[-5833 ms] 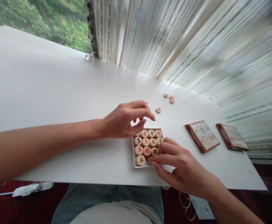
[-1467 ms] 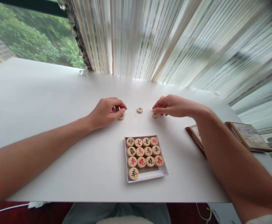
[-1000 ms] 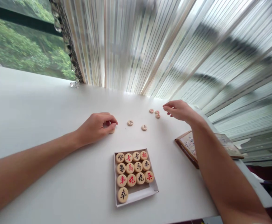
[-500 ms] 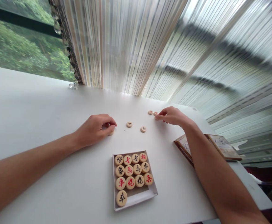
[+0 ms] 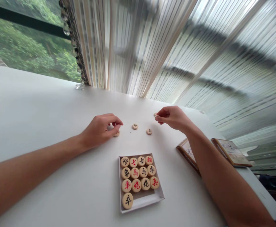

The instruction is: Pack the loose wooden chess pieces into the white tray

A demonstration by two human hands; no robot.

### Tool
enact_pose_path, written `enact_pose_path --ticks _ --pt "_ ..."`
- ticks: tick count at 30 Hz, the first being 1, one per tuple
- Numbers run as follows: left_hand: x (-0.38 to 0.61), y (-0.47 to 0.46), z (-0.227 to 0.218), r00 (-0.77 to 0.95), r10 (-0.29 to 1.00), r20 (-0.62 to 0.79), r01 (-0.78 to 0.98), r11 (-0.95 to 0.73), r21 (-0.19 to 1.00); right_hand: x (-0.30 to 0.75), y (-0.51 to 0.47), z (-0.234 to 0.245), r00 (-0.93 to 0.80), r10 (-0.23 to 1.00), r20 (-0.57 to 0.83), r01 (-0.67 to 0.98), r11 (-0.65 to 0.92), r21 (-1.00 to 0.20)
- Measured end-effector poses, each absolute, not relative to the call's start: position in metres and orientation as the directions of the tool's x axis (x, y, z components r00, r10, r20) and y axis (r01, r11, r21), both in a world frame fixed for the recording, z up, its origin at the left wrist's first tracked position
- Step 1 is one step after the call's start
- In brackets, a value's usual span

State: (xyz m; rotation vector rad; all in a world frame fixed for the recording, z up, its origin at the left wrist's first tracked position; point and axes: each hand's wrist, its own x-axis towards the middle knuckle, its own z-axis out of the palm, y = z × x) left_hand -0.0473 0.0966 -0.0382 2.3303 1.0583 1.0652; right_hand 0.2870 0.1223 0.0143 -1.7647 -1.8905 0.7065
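Note:
My left hand (image 5: pixel 103 127) is just above the white table, thumb and forefinger slightly apart. Partly under its thumb lies a xiangqi piece (image 5: pixel 117 134). My right hand (image 5: pixel 170 117) is pinched at the far side of the table, seemingly on a pale xiangqi piece mostly hidden by the fingers. Right beside those fingertips another round piece (image 5: pixel 155 114) shows in part. Between the hands lie two loose pieces with black characters, one on the left (image 5: pixel 135 126) and one on the right (image 5: pixel 149 131). An open box (image 5: pixel 144 206) holds rows of red and black pieces, with a single piece (image 5: pixel 128 200) in its front row.
A folded board (image 5: pixel 189 153), brown-edged, lies partly under my right forearm; its other part (image 5: pixel 231 152) reaches the table's right edge. String curtains (image 5: pixel 133 47) hang along the window behind the table. A small clear glass ornament (image 5: pixel 80 85) sits at the back edge.
The view has shifted slightly, moving the scene right. My left finger and thumb have lifted off their piece a little. My right hand has moved left, covering more of the far pieces.

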Motion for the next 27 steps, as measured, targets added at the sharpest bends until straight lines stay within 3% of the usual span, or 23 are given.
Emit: enact_pose_path --ticks 2,4,7,9,18,27 --pt "-0.044 0.091 -0.036 0.383 0.77 0.51 0.456 -0.638 0.621 0.271 0.109 0.026 -0.12 0.993 -0.003 0.677 0.08 -0.732" --pt "-0.038 0.082 -0.031 0.337 0.805 0.488 0.378 -0.591 0.713 0.253 0.093 0.037 -0.186 0.982 -0.029 0.416 0.052 -0.908" --pt "-0.029 0.068 -0.022 0.323 0.868 0.376 0.118 -0.431 0.894 0.226 0.07 0.046 -0.288 0.951 -0.111 0.225 -0.046 -0.973" --pt "-0.024 0.06 -0.015 0.349 0.885 0.309 -0.026 -0.32 0.947 0.211 0.06 0.046 -0.335 0.931 -0.147 0.155 -0.099 -0.983" --pt "-0.019 0.048 -0.003 0.396 0.913 0.104 -0.155 -0.045 0.987 0.198 0.053 0.037 -0.426 0.892 -0.15 0.035 -0.149 -0.988" --pt "-0.017 0.044 -0.004 0.4 0.91 0.109 -0.274 0.005 0.962 0.195 0.05 0.032 -0.392 0.92 0.004 -0.012 -0.001 -1.0"
